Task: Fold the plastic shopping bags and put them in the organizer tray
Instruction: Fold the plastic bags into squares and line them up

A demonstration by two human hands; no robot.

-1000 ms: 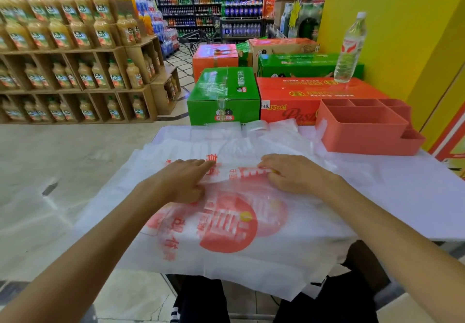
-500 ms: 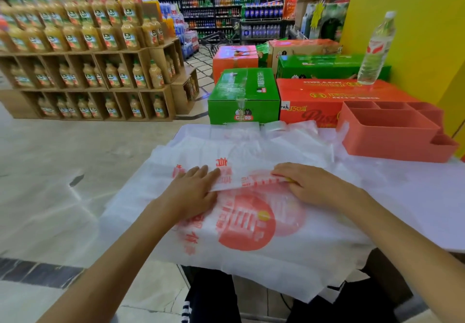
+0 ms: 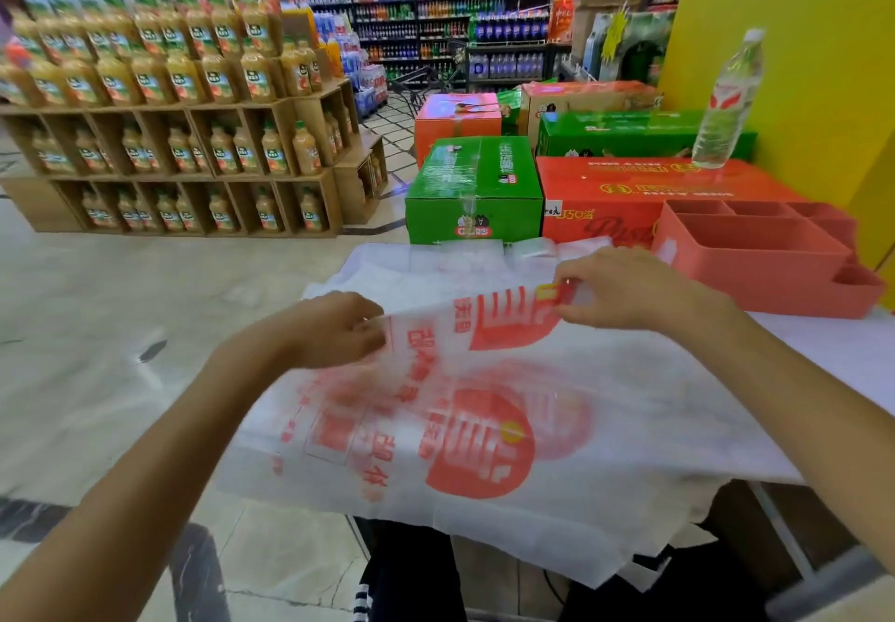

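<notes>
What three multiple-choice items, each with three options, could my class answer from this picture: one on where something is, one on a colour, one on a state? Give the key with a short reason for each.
1. Where does the water bottle stand?
A. on the red carton
B. inside the organizer tray
C. on the floor

2. What colour is the organizer tray?
A. blue
B. salmon pink
C. black

3. What are the two hands doing with the top plastic bag?
A. resting flat beside it
B. pinching its edge and lifting it
C. dropping it in the tray

Key:
1 A, its base sits on the red carton behind the tray.
2 B, all its walls are salmon pink.
3 B, the left hand and the right hand pinch the edge, which is raised off the pile.
</notes>
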